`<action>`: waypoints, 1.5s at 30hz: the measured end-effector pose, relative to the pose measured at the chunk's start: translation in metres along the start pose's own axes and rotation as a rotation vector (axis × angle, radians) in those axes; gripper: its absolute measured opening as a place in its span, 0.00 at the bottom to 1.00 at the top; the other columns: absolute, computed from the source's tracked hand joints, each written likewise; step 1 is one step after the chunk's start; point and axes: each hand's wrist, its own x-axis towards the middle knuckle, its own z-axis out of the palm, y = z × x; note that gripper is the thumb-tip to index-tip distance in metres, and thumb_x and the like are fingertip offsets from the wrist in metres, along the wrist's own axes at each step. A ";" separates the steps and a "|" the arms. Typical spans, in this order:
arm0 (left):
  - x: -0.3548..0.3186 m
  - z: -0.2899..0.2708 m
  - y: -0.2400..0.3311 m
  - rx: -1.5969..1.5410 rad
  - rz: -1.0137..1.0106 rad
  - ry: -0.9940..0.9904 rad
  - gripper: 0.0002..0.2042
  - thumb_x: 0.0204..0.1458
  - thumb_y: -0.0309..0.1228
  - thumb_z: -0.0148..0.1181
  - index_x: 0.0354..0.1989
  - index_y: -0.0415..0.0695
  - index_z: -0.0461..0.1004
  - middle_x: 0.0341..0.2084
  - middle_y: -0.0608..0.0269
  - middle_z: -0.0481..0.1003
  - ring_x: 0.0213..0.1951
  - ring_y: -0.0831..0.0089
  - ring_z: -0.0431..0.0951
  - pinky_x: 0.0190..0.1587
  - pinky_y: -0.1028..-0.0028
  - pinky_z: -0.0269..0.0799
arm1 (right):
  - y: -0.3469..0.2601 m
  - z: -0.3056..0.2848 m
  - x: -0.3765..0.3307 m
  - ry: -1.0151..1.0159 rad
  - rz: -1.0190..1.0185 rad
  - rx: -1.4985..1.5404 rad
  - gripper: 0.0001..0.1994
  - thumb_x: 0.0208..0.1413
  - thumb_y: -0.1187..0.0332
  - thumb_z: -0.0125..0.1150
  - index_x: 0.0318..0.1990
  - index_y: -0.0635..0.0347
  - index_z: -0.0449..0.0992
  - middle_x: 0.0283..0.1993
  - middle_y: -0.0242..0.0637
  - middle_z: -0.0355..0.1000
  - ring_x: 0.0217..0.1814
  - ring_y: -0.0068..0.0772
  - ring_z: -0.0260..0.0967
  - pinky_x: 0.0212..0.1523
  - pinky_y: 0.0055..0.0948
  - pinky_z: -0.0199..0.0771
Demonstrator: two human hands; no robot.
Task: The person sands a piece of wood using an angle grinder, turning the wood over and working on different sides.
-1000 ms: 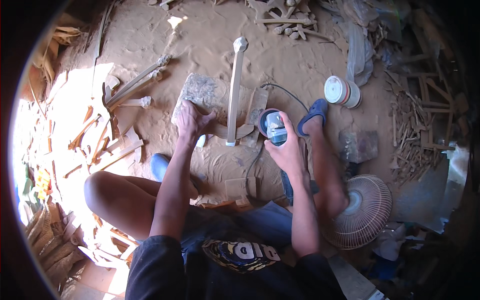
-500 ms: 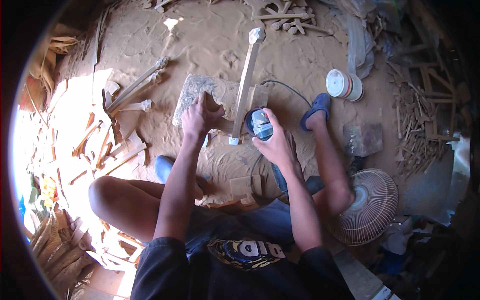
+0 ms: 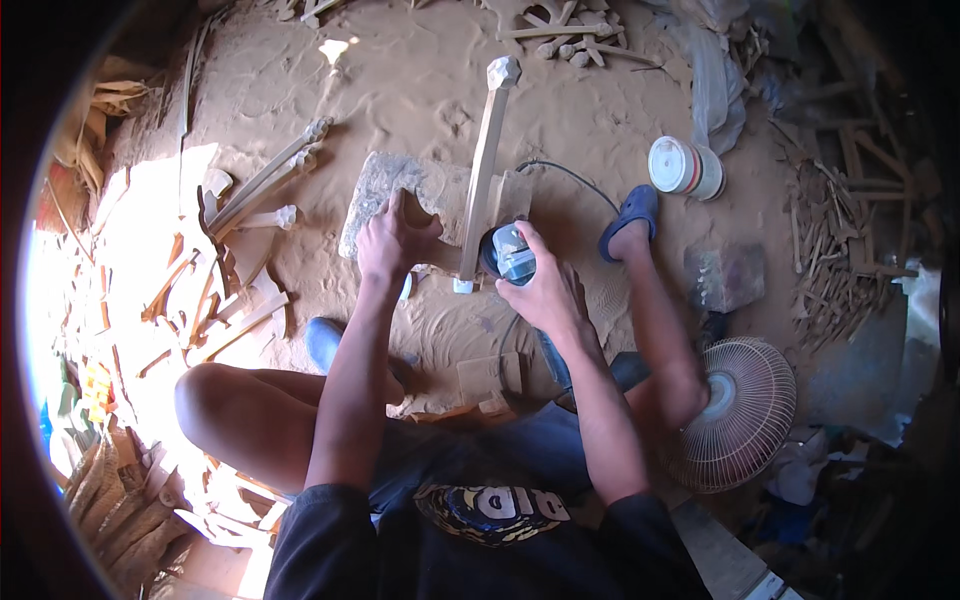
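My left hand (image 3: pixel 393 240) is closed around a curved wooden piece (image 3: pixel 440 257), pressing it against a worn, pale block (image 3: pixel 372 170) on the ground. In my right hand (image 3: pixel 550 293) is a power tool that looks like an angle grinder (image 3: pixel 513 256), gripped by its head. Its dark round disc is at the wooden piece's right end; whether they touch I cannot tell. Between my hands a long wooden post (image 3: pixel 484 165) with a faceted pale knob (image 3: pixel 503 72) lies across the block, its near end close to the disc.
Wooden parts (image 3: pixel 270 185) lie in piles at the left, far side and right. A lidded white tub (image 3: pixel 686 168), a square block (image 3: pixel 725 277) and a fan (image 3: pixel 735 412) stand on the right. A black cable (image 3: pixel 570 172) runs over the dusty ground near my shod foot (image 3: pixel 628 222).
My right hand and the grinder have shifted slightly left and tilted a little. My left hand keeps its grip on the wooden piece. The whole view has moved slightly.
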 end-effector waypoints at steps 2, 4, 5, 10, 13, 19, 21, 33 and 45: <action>0.001 0.002 0.000 -0.005 0.006 0.009 0.26 0.51 0.53 0.71 0.52 0.50 0.76 0.43 0.46 0.86 0.42 0.43 0.88 0.47 0.49 0.83 | -0.005 -0.002 0.000 0.020 -0.018 -0.030 0.44 0.52 0.65 0.76 0.78 0.39 0.64 0.58 0.56 0.82 0.58 0.66 0.80 0.58 0.57 0.82; 0.001 0.001 0.003 0.016 0.010 0.000 0.26 0.51 0.53 0.71 0.52 0.50 0.76 0.44 0.46 0.86 0.42 0.43 0.88 0.47 0.49 0.83 | -0.006 -0.006 0.004 0.013 -0.015 -0.089 0.44 0.52 0.64 0.76 0.78 0.36 0.64 0.56 0.57 0.82 0.56 0.67 0.81 0.57 0.58 0.82; 0.001 0.001 0.004 0.018 0.012 -0.001 0.26 0.51 0.53 0.71 0.52 0.50 0.76 0.44 0.46 0.86 0.42 0.43 0.88 0.47 0.49 0.83 | -0.007 -0.007 0.007 0.005 -0.013 -0.150 0.44 0.53 0.64 0.76 0.78 0.33 0.64 0.54 0.58 0.83 0.55 0.69 0.81 0.55 0.59 0.82; 0.001 0.005 0.005 0.035 0.036 0.032 0.26 0.51 0.53 0.72 0.50 0.50 0.75 0.43 0.47 0.86 0.40 0.43 0.88 0.45 0.48 0.83 | -0.005 -0.016 0.020 -0.003 -0.052 -0.265 0.44 0.52 0.64 0.76 0.78 0.33 0.65 0.51 0.58 0.83 0.53 0.68 0.82 0.53 0.60 0.82; -0.006 0.005 -0.003 0.010 0.095 0.101 0.25 0.50 0.52 0.73 0.50 0.49 0.76 0.43 0.48 0.85 0.39 0.43 0.88 0.43 0.48 0.83 | -0.004 -0.019 0.018 0.024 -0.025 -0.231 0.43 0.52 0.65 0.76 0.78 0.37 0.65 0.53 0.58 0.83 0.54 0.66 0.82 0.55 0.58 0.83; -0.009 0.010 -0.001 0.003 0.105 0.186 0.26 0.50 0.52 0.75 0.51 0.49 0.77 0.43 0.51 0.85 0.37 0.44 0.87 0.41 0.49 0.84 | 0.039 -0.013 0.017 0.130 -0.049 0.086 0.43 0.50 0.62 0.75 0.77 0.49 0.66 0.68 0.51 0.77 0.66 0.61 0.77 0.66 0.49 0.78; -0.010 0.011 -0.001 -0.005 0.117 0.194 0.26 0.50 0.52 0.74 0.51 0.49 0.77 0.42 0.51 0.85 0.37 0.44 0.87 0.41 0.49 0.84 | 0.046 -0.008 0.016 0.134 -0.064 0.159 0.45 0.48 0.63 0.79 0.76 0.54 0.67 0.67 0.53 0.78 0.69 0.56 0.77 0.67 0.44 0.77; -0.012 0.010 0.000 -0.008 0.129 0.183 0.25 0.50 0.51 0.75 0.51 0.50 0.77 0.41 0.52 0.85 0.37 0.43 0.87 0.40 0.50 0.84 | 0.054 -0.012 0.012 0.132 0.010 0.156 0.45 0.47 0.64 0.80 0.76 0.56 0.67 0.65 0.54 0.79 0.67 0.53 0.79 0.67 0.42 0.76; -0.016 0.014 0.004 -0.044 0.179 0.281 0.22 0.49 0.47 0.76 0.46 0.47 0.78 0.38 0.51 0.85 0.38 0.45 0.88 0.41 0.50 0.84 | 0.053 -0.026 0.010 0.075 0.122 -0.009 0.45 0.50 0.62 0.76 0.79 0.45 0.64 0.62 0.53 0.81 0.60 0.64 0.80 0.61 0.53 0.80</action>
